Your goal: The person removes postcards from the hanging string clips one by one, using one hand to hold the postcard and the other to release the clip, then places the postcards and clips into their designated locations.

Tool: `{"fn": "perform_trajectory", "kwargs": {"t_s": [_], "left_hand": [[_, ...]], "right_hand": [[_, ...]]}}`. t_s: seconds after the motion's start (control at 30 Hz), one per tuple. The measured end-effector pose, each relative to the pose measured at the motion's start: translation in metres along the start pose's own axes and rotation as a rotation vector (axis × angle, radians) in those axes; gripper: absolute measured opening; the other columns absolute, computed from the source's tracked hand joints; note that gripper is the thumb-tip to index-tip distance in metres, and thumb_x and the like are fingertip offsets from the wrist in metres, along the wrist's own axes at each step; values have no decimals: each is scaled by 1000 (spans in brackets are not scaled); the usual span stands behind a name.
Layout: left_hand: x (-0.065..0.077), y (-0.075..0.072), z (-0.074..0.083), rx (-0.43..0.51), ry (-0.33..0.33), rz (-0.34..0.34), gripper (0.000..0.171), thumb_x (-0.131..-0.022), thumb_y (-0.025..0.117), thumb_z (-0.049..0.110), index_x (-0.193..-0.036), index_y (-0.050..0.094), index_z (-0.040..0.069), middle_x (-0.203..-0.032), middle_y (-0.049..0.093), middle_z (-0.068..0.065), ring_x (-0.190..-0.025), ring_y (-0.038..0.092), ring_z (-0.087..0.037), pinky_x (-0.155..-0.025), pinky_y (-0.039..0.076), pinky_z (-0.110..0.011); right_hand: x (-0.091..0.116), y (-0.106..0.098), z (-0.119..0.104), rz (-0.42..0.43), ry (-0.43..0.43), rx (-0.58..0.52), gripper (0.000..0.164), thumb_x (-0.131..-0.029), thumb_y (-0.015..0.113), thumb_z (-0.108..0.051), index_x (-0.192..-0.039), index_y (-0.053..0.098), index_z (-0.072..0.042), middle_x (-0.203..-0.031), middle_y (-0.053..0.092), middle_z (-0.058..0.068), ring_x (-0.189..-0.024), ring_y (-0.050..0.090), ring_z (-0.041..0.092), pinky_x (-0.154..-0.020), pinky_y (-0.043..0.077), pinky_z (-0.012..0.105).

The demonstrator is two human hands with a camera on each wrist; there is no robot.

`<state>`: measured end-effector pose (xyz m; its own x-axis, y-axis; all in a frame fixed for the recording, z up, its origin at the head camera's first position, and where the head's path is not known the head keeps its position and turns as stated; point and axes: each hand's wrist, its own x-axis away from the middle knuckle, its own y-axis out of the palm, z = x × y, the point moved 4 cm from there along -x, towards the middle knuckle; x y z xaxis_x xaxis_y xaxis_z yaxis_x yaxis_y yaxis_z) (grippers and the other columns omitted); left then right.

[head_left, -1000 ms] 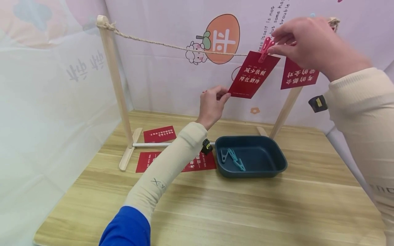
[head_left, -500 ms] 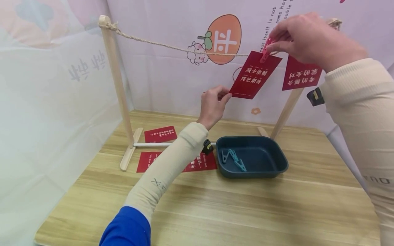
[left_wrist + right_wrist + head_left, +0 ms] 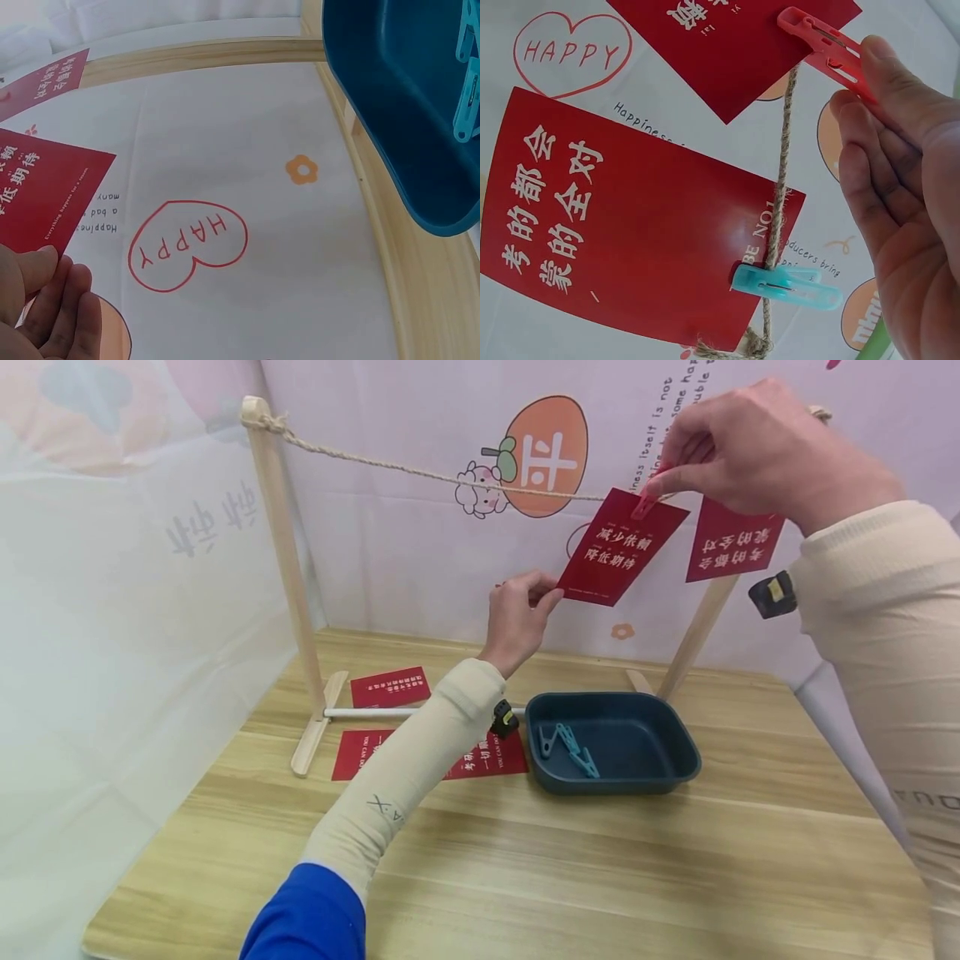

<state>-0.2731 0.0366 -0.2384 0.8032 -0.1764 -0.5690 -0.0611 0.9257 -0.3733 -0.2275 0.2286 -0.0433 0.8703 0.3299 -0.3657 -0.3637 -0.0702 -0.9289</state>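
Note:
A red card (image 3: 624,547) with white characters slants at the rope (image 3: 397,466), its top edge in the bite of a pink clothespin (image 3: 821,41). My right hand (image 3: 765,456) pinches the clothespin's handles between thumb and forefinger. Down at the card's lower left corner, my left hand (image 3: 517,618) holds it by the thumb and fingertips. To the right, a second red card (image 3: 630,225) hangs from the same rope under a light blue clothespin (image 3: 787,286); my right hand partly covers this card in the head view.
A dark blue basin (image 3: 630,787) holds several light blue clothespins (image 3: 577,752). More red cards (image 3: 388,687) lie on the wooden table (image 3: 562,868), partly under my left arm. The rope's wooden post (image 3: 283,543) stands at left, with a white bar (image 3: 367,713) low across the stand.
My right fingers have closed further over the pink clothespin, and its handles have tipped back behind them. The card has shifted down slightly. My left hand stays nearly in place at the corner.

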Motion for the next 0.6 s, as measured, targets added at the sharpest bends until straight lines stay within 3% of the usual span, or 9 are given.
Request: {"fn": "perform_trajectory", "kwargs": {"t_s": [0.17,0.27,0.4,0.5,0.57,0.6], "left_hand": [[-1,1,1,6,-7,-4,24,-103,69,20,-123,75,6,-122,79,-8,-101,73,-16,-92,57,-13],[-1,1,2,12,-7,-6,24,-103,69,20,-122,75,6,-121,79,-8,-101,73,-16,-91,57,-14],[-1,3,2,11,-3,-8,23,-103,70,18,-121,76,6,-120,79,-8,-100,73,-16,-91,57,-14],[0,3,1,8,-3,-11,23,-103,70,19,-121,76,6,-120,79,-9,-100,73,-16,-91,57,-14],[0,3,0,6,-4,-12,23,-103,69,19,-121,75,6,-119,79,-9,-100,72,-17,-91,58,-15],[1,3,0,3,-3,-12,23,-103,69,18,-121,75,6,-119,78,-9,-100,72,-17,-90,58,-16]], "right_hand": [[2,-4,-2,5,9,-23,34,-101,72,-26,-121,71,1,-124,71,31,-108,65,50,-100,57,65],[2,-6,-2,16,2,-19,33,-100,73,-26,-119,72,1,-122,71,31,-107,65,48,-89,61,30],[3,-8,-2,41,-18,-15,32,-100,74,-26,-117,72,1,-122,71,30,-107,65,47,-89,61,32],[5,-9,0,56,-25,-14,32,-100,73,-26,-118,72,0,-124,71,30,-107,63,46,-99,57,65],[5,-10,2,65,-26,-8,32,-100,73,-27,-118,72,0,-124,71,29,-107,62,45,-95,60,49],[6,-10,2,69,-27,-14,32,-101,72,-27,-119,72,0,-124,70,28,-108,61,45,-96,60,49]]}}
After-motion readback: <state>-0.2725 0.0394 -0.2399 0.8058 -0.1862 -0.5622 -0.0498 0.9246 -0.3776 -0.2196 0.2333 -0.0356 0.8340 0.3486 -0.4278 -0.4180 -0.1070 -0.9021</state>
